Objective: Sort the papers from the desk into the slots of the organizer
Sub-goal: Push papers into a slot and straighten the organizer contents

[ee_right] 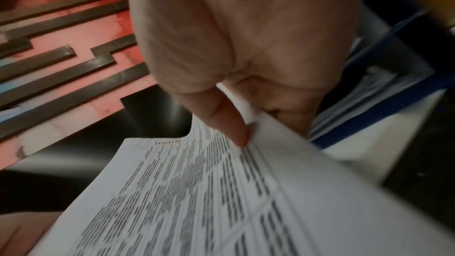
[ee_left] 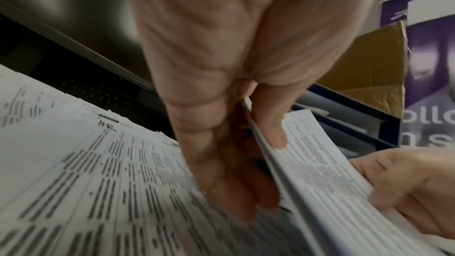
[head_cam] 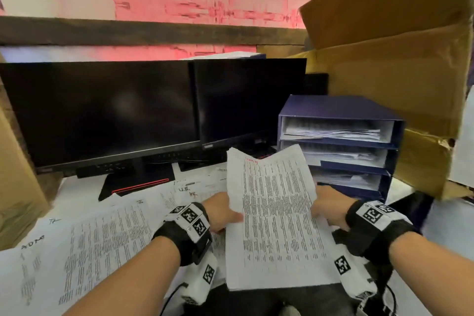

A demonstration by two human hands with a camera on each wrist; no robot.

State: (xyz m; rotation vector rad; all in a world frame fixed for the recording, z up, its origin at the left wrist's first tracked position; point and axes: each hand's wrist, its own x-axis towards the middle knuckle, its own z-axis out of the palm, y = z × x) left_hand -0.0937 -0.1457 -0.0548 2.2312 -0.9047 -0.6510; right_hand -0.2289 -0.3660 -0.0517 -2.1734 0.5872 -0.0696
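I hold a printed sheet (head_cam: 274,215) tilted up above the desk, a red handwritten word at its top. My left hand (head_cam: 221,213) pinches its left edge, thumb on top, fingers beneath; the same sheet (ee_left: 317,164) and hand (ee_left: 246,143) show in the left wrist view. My right hand (head_cam: 329,206) pinches the right edge, its thumb (ee_right: 231,124) pressed on the sheet (ee_right: 197,198). The blue three-slot organizer (head_cam: 341,108) stands just beyond, at right, with papers in each slot. More printed papers (head_cam: 102,236) lie spread on the desk at left.
Two dark monitors (head_cam: 107,110) stand across the back, their stand (head_cam: 136,182) on the desk. A large open cardboard box (head_cam: 392,59) leans over the organizer from the right. Another cardboard panel (head_cam: 15,174) borders the left edge.
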